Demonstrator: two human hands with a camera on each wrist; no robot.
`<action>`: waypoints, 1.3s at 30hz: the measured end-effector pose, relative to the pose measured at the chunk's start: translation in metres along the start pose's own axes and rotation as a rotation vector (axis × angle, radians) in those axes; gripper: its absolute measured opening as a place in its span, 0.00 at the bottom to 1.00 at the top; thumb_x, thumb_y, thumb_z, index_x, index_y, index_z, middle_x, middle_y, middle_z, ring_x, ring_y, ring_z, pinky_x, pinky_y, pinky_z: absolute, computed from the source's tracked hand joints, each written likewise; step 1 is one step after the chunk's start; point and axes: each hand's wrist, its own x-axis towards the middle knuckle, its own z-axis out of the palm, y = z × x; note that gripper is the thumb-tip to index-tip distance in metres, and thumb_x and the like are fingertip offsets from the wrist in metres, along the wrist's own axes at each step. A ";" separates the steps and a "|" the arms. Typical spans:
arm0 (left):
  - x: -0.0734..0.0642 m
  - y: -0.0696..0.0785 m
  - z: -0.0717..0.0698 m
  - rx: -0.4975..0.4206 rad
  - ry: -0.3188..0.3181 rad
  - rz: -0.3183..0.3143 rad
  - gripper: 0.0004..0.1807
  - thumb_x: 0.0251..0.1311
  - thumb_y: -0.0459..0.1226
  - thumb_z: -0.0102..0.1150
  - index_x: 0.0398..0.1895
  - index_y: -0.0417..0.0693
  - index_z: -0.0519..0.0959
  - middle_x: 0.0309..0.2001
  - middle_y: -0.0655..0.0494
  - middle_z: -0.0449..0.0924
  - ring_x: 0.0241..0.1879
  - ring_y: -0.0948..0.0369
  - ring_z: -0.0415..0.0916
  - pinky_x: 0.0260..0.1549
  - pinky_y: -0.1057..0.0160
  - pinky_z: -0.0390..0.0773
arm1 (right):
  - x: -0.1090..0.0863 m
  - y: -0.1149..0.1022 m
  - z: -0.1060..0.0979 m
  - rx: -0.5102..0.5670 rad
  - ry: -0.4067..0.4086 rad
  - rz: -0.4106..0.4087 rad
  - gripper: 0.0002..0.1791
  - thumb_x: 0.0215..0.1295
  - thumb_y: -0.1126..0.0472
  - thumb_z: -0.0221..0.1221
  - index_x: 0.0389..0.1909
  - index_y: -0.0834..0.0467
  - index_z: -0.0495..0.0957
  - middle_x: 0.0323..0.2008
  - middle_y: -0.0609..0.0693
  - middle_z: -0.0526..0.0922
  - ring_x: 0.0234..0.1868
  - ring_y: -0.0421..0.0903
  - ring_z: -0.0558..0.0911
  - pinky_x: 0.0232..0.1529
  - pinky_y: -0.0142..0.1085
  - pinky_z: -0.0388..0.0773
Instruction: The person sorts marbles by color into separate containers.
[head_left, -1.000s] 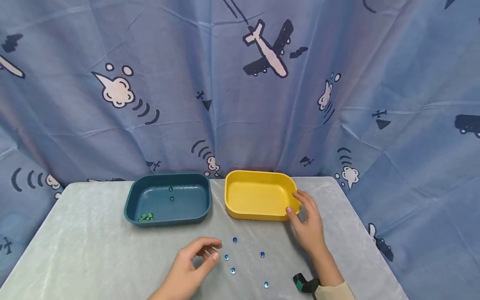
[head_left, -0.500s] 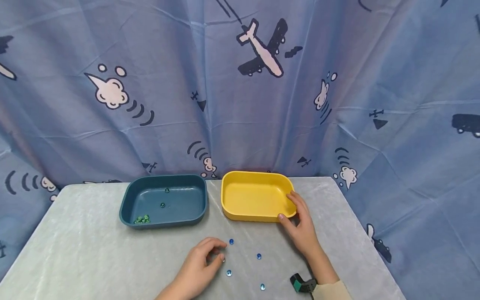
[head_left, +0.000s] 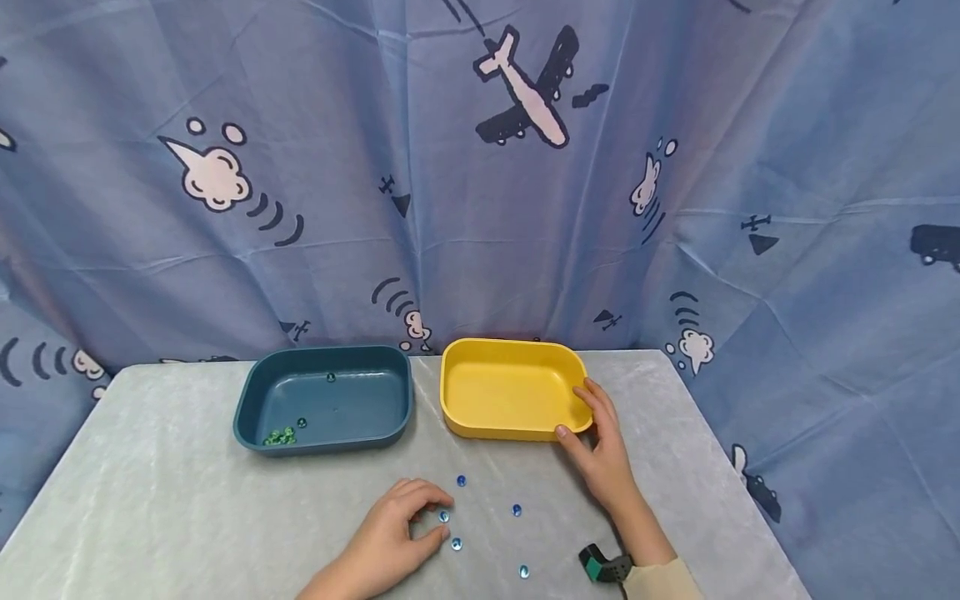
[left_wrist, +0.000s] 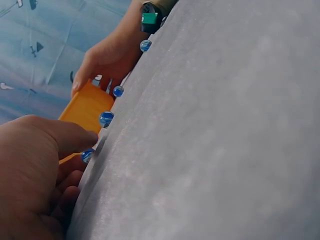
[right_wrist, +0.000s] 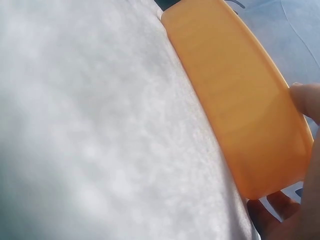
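My left hand (head_left: 393, 533) is low over the table, thumb and forefinger parted on either side of a blue marble (head_left: 444, 517). The left wrist view has this blue marble (left_wrist: 87, 155) just below the thumb tip. Close by the thumb lies a second blue marble (head_left: 457, 543). More blue marbles, one of them (head_left: 517, 510) farther right, are scattered in front of the yellow box (head_left: 517, 434). My right hand (head_left: 603, 458) grips that box by its near right corner, thumb at the front and fingers over the right side. In the right wrist view, the thumb touches the yellow box's rim (right_wrist: 260, 45).
A dark teal box (head_left: 352, 442) stands left of the yellow one. Several green marbles (head_left: 281, 436) gather in its near left corner, with two darker ones apart. A black and green wrist device (head_left: 603, 567) is by the right sleeve. A patterned blue curtain (head_left: 337, 167) hangs behind the table.
My left hand moved right to the blue marble, and its fingertips spread slightly in the last half second. In the teal box a loose marble rolled toward the near left corner.
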 end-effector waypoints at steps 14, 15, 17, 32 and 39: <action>0.001 -0.002 -0.001 0.096 -0.006 0.098 0.09 0.73 0.36 0.72 0.51 0.61 0.89 0.50 0.75 0.80 0.50 0.68 0.75 0.50 0.63 0.83 | 0.000 0.002 0.000 -0.004 0.006 -0.010 0.35 0.74 0.63 0.70 0.78 0.62 0.69 0.86 0.53 0.55 0.84 0.59 0.57 0.77 0.22 0.57; 0.001 -0.003 -0.001 0.099 -0.003 0.102 0.10 0.73 0.36 0.72 0.50 0.61 0.89 0.50 0.75 0.81 0.50 0.69 0.75 0.50 0.63 0.83 | 0.000 0.001 0.001 0.000 0.005 -0.011 0.35 0.74 0.63 0.69 0.78 0.62 0.69 0.86 0.53 0.55 0.84 0.59 0.57 0.77 0.22 0.57; 0.001 -0.004 0.000 0.107 0.004 0.112 0.10 0.72 0.35 0.72 0.50 0.61 0.89 0.50 0.76 0.81 0.50 0.69 0.75 0.49 0.64 0.83 | 0.000 0.001 0.001 0.006 0.006 -0.012 0.35 0.74 0.64 0.69 0.78 0.62 0.70 0.86 0.53 0.55 0.84 0.60 0.57 0.77 0.22 0.57; 0.000 0.001 0.001 0.103 0.038 0.115 0.08 0.73 0.36 0.71 0.50 0.59 0.91 0.49 0.75 0.82 0.50 0.68 0.77 0.49 0.64 0.84 | 0.001 0.000 -0.001 0.001 0.005 -0.018 0.34 0.74 0.64 0.70 0.77 0.63 0.70 0.86 0.54 0.57 0.84 0.60 0.58 0.78 0.25 0.58; 0.001 0.003 0.003 0.081 0.124 0.139 0.09 0.71 0.36 0.74 0.52 0.55 0.92 0.48 0.75 0.81 0.45 0.71 0.79 0.41 0.68 0.84 | 0.000 0.000 -0.001 -0.008 0.006 -0.004 0.35 0.74 0.63 0.70 0.77 0.63 0.70 0.86 0.52 0.56 0.85 0.57 0.57 0.77 0.23 0.57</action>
